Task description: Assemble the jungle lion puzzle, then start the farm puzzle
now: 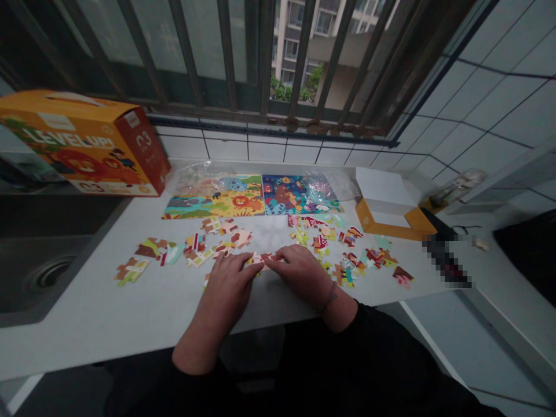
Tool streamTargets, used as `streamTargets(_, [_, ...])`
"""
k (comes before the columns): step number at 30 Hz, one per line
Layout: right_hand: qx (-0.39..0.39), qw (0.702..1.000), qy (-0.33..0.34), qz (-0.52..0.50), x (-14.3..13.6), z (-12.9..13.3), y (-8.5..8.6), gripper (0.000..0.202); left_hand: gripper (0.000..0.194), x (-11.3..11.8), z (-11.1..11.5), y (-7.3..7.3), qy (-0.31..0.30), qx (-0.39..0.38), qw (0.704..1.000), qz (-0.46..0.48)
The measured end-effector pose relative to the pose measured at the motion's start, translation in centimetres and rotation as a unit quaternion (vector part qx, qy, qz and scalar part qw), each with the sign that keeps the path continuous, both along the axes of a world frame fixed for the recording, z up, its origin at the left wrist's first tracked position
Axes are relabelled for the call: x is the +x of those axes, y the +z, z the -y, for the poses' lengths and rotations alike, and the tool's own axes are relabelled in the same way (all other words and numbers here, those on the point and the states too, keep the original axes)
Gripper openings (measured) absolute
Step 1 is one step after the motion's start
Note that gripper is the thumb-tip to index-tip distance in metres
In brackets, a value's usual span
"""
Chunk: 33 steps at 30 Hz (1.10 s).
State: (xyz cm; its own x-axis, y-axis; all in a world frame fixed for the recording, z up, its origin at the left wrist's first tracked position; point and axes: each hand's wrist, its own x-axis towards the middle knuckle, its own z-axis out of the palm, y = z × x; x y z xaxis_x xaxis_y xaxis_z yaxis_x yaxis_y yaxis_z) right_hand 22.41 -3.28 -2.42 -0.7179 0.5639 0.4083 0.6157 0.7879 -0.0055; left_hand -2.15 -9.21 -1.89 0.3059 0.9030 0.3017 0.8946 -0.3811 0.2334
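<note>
My left hand (229, 284) is closed with thumb and fingers on a jigsaw puzzle piece (257, 259) just above the white counter. From the other side my right hand (300, 271) pinches a reddish-brown puzzle piece that meets it; whether the two are joined I cannot tell. Some joined puzzle pieces (158, 252) lie to the left of my left hand. Several more colourful pieces (238, 236) lie just beyond the fingers. Right of my right hand is a wide scatter of puzzle pieces (320, 243), with one pink-and-brown piece (403, 277) apart from them.
Behind the pieces lie a yellow animal picture (217, 200) and a blue one (299, 196), partly under clear plastic wrap (332, 185). An orange puzzle box (87, 145) stands at left beside a sink (56, 260). An open yellow-and-white box (391, 217) sits at right.
</note>
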Motion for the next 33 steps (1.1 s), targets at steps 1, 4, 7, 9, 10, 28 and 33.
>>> streamTargets(1, [-0.006,1.0,-0.001,0.002,-0.1,0.1,0.1,0.025,0.041,0.1,0.0,0.1,0.0,-0.001,1.0,-0.004])
streamTargets(4, [-0.038,0.999,-0.01,-0.005,-0.4,0.3,0.5,0.023,0.035,0.2,0.1,0.2,0.003,0.001,1.0,-0.011])
streamTargets(7, [-0.069,0.995,-0.029,-0.058,0.0,0.4,1.5,0.025,0.031,0.3,0.2,0.2,0.006,0.006,1.0,-0.009])
streamTargets(9, [-0.056,0.988,-0.064,-0.129,1.1,0.5,2.5,0.026,0.03,0.3,0.1,0.3,0.004,0.006,1.0,-0.006])
streamTargets(10, [-0.036,0.981,-0.091,-0.169,1.9,0.6,3.0,0.027,0.029,0.3,0.1,0.3,0.001,0.003,1.0,-0.003])
streamTargets(28, [0.077,0.938,-0.265,-0.209,15.8,6.7,0.2,0.021,0.026,0.1,0.2,0.9,0.016,0.03,0.996,0.086])
streamTargets(33, [0.083,0.921,-0.296,-0.239,15.9,4.4,-0.9,0.022,0.026,0.8,0.5,0.8,-0.038,0.048,0.996,0.07])
